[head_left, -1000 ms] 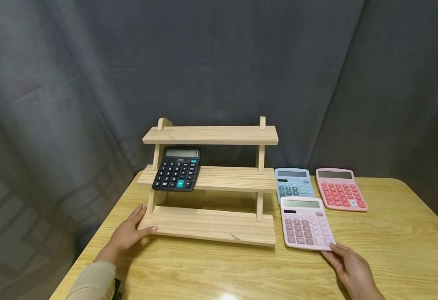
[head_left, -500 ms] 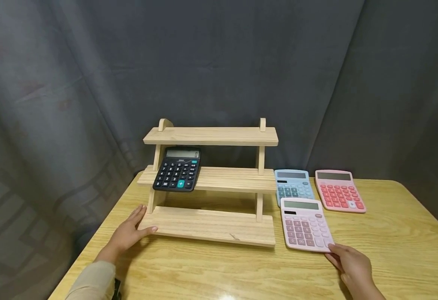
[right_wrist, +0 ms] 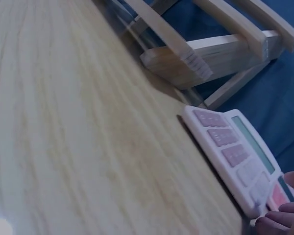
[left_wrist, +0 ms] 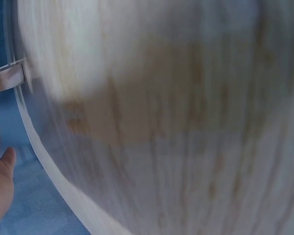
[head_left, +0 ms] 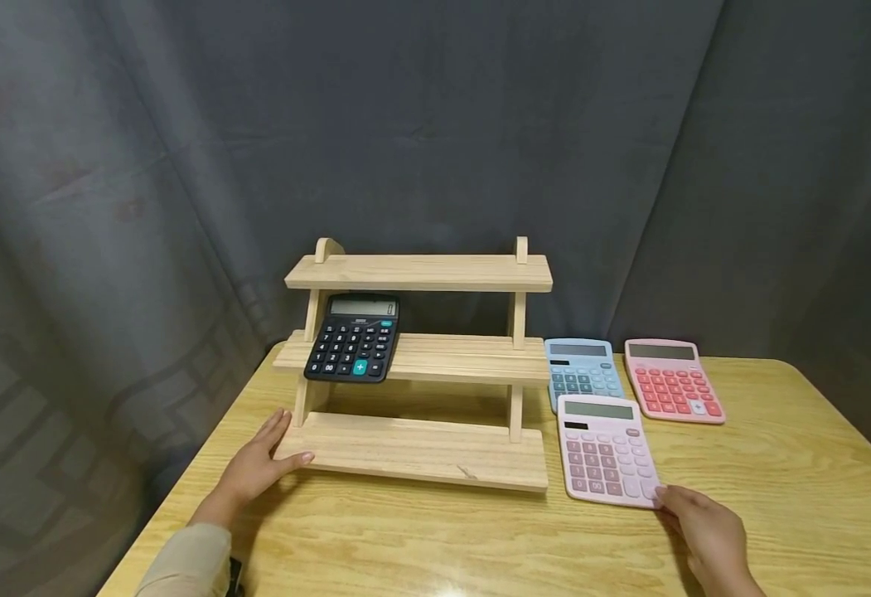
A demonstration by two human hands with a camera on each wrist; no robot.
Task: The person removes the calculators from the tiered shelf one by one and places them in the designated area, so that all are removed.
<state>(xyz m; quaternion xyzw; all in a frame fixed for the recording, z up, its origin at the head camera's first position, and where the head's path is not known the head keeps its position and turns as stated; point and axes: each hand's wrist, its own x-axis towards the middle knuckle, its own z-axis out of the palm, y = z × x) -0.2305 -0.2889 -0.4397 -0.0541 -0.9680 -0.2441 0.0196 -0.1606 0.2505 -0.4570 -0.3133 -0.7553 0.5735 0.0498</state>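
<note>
Pale pink calculator (head_left: 607, 452), right of the wooden stand (head_left: 420, 448), above or on the worktop (head_left: 405, 539) (I can't tell which): its near edge sits slightly lower than a second ago, so I judge I'm still handling it, not yet shelving it. My right hand (head_left: 707, 532) pinches its near corner; my left hand (head_left: 252, 466), unmoved, rests fingers extended at the stand's lower left. I count four calculators: this, the black calculator (head_left: 353, 338) on the middle shelf (head_left: 472, 356), the blue calculator (head_left: 580, 369) and the coral-pink calculator (head_left: 675, 381); one stand.
</note>
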